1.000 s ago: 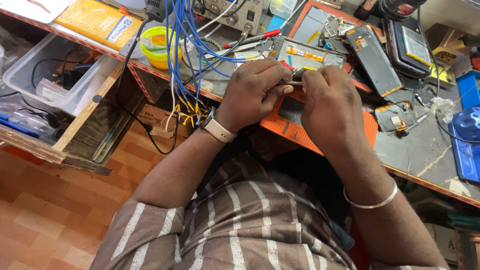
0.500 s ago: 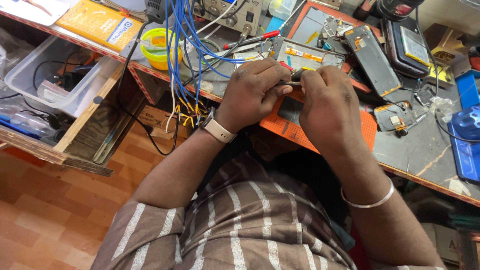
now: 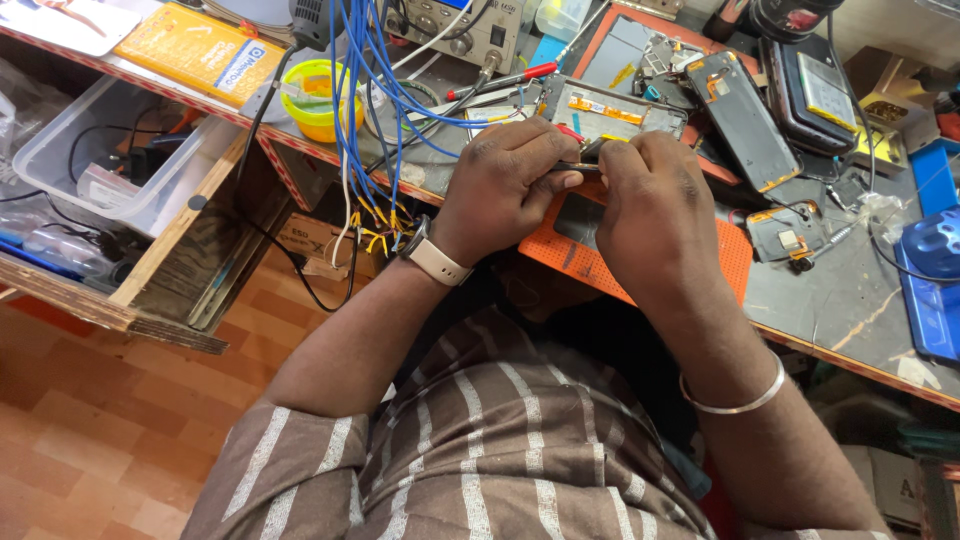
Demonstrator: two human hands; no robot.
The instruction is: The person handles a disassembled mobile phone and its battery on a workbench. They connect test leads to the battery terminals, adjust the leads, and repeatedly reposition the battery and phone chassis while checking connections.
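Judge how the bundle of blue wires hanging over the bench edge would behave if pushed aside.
The blue wires would probably be floppy: they curve and drape loosely over the bench edge. They look thin, so likely light. Their ends dangle free near the left hand, so they might swing back.

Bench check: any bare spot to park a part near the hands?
Bare grey bench between the orange mat and the blue tray, below the small board. Some mat shows right of the right hand. Crowded: behind both hands, where the opened phone, cables and yellow cup pack in. Left hand blocks the mat's near left.
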